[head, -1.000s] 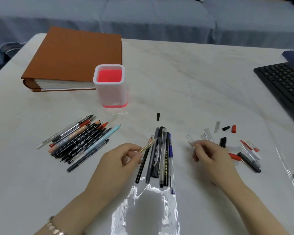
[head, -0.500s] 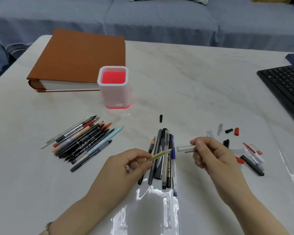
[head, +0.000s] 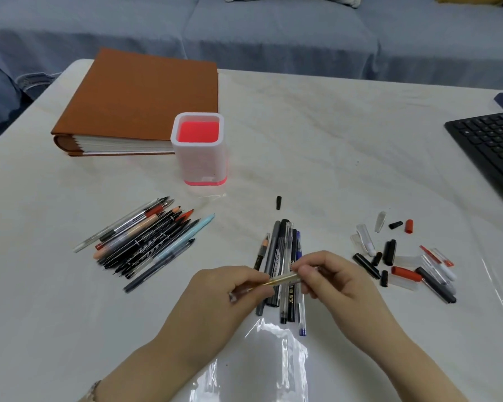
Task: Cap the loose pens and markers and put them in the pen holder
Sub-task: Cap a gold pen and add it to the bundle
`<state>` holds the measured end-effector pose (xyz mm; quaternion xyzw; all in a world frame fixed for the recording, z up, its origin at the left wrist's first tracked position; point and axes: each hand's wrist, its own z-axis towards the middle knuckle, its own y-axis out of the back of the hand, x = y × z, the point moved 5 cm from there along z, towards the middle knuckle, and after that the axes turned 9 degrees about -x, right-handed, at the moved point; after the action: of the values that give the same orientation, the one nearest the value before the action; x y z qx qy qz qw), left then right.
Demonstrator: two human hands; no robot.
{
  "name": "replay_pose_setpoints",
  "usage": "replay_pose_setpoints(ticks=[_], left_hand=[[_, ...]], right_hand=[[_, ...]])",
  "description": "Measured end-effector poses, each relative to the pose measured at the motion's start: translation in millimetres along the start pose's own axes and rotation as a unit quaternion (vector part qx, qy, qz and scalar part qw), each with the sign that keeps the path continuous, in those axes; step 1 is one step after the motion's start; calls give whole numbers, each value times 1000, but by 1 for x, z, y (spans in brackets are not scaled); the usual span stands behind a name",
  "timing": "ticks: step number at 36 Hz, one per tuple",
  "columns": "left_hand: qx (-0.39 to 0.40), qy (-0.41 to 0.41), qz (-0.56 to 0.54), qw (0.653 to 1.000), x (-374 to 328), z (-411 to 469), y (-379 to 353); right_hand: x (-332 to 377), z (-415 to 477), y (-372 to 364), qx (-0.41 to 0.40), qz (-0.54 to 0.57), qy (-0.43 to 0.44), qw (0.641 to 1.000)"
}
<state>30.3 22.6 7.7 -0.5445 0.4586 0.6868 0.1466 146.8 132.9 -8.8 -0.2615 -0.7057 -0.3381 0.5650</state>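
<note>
Hands both busy with one thin yellowish pen (head: 279, 281), well in front of the single pen holder (head: 199, 158): left hand (head: 230, 291) pinches one end, right hand (head: 336, 282) pinches the other. One stray black cap (head: 278, 203) lies nearer the holder.

Soft even light, glare on plastic sheet (head: 273, 358), wide-angle edge bending.
</note>
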Motion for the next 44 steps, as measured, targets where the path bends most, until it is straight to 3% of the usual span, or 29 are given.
replay_pose_setpoints(ticks=[6, 9, 11, 14, 18, 19, 21, 24, 28, 32, 37, 41, 44], left_hand=[[15, 135, -95, 986, 9, 5, -3], [79, 236, -202, 947, 13, 4, -7], [109, 262, -246, 927, 11, 1, -9], [76, 215, -224, 948, 7, 3, -7], [-36, 75, 19, 996, 25, 8, 12], [-67, 38, 131, 988, 31, 9, 20], [-123, -25, 317, 940, 46, 10, 37], [-129, -36, 416, 899, 69, 11, 51], [-135, -33, 439, 888, 89, 11, 59], [-127, -35, 423, 897, 92, 12, 53], [-103, -13, 421, 901, 89, 13, 47], [-103, 16, 319, 942, 81, 10, 33], [-90, 29, 208, 974, 71, 8, 17]], right_hand=[[5, 2, -5, -11, 7, 18, 1000], [11, 2, -7, -2, 19, 25, 999], [17, 2, -10, -4, 45, 29, 999], [12, 2, -21, -15, 118, -30, 992], [-11, 9, -34, -42, 94, -105, 989], [-15, 12, -34, -49, 70, -108, 990], [-20, 15, -34, -58, 33, -102, 993], [-20, 23, -35, -75, 23, -82, 994], [-17, 40, -42, -101, -17, -27, 994], [-10, 55, -61, -71, -157, 65, 983], [-29, 62, -82, -18, -384, 138, 913], [-27, 54, -76, -67, -493, 202, 844], [-27, 46, -64, -56, -454, 201, 866]])
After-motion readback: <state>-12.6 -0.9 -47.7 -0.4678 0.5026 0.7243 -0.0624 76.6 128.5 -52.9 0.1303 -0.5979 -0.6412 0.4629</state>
